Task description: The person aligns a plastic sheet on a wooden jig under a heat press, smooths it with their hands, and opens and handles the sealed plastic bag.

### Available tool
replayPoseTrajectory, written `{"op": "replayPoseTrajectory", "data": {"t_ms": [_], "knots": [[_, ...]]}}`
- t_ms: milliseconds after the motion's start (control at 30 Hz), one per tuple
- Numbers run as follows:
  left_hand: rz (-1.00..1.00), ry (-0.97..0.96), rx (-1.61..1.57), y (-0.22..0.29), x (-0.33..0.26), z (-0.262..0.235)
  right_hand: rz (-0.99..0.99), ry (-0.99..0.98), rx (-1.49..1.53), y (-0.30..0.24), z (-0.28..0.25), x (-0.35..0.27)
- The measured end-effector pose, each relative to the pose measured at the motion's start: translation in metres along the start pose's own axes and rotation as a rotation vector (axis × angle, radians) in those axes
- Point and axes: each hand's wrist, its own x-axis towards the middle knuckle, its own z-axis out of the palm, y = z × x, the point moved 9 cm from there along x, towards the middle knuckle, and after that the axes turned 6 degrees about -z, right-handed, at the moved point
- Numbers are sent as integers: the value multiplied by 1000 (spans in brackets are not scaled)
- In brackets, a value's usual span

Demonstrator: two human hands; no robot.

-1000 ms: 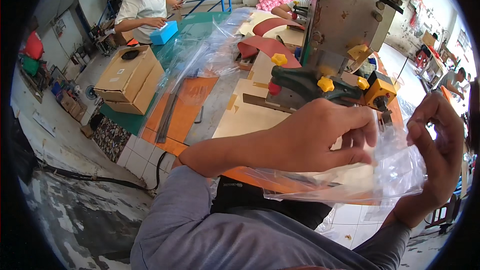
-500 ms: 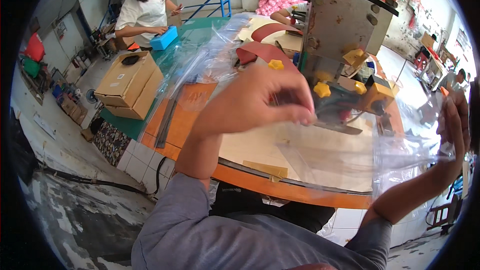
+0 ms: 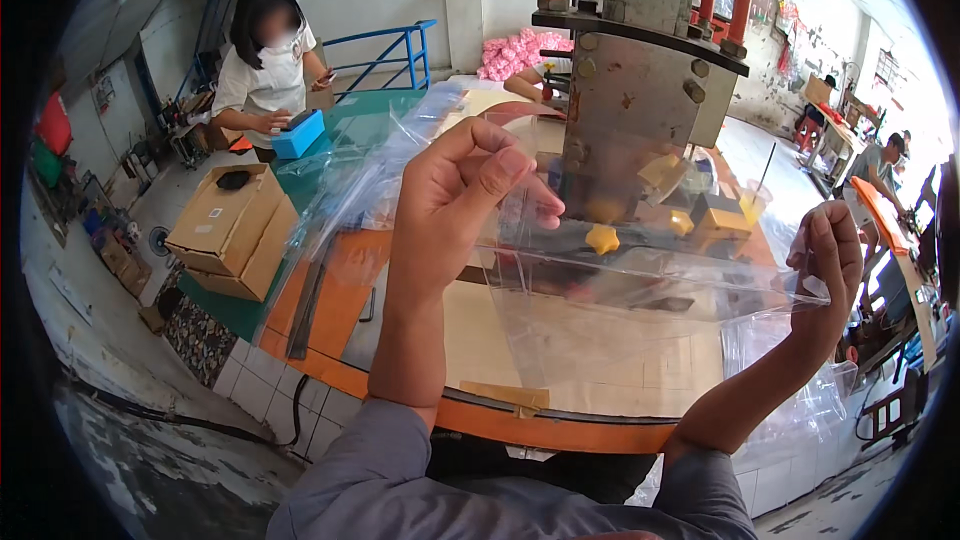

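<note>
So far we hold a clear plastic bag [image 3: 640,310] stretched above the surface [image 3: 480,340], left hand [image 3: 460,205] and right hand [image 3: 825,275] each pinching a corner; nothing is inside yet.

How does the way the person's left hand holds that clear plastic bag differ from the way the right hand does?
The left hand is raised higher, pinching the clear plastic bag at its upper left corner with fingers bent forward. The right hand sits lower, at the bag's right edge, fingers more upright. Both keep a grip on the bag, stretching it above the orange-edged table.
</note>
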Motion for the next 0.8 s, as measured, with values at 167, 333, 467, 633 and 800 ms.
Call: {"op": "replayPoseTrajectory", "data": {"t_ms": [167,333,467,633,800], "knots": [[3,-15,-64,-5,8,0,1,-27,-16,12,1,7],[-34,6,-69,-12,8,-4,16,-21,-94,20,-1,12],[-53,11,-55,-12,6,-6,28,-34,-76,25,-2,13],[-69,-14,-93,-12,5,-2,23,-50,-50,30,-4,15],[-60,-35,-113,-15,5,1,17,-31,-22,30,-8,17]]}}
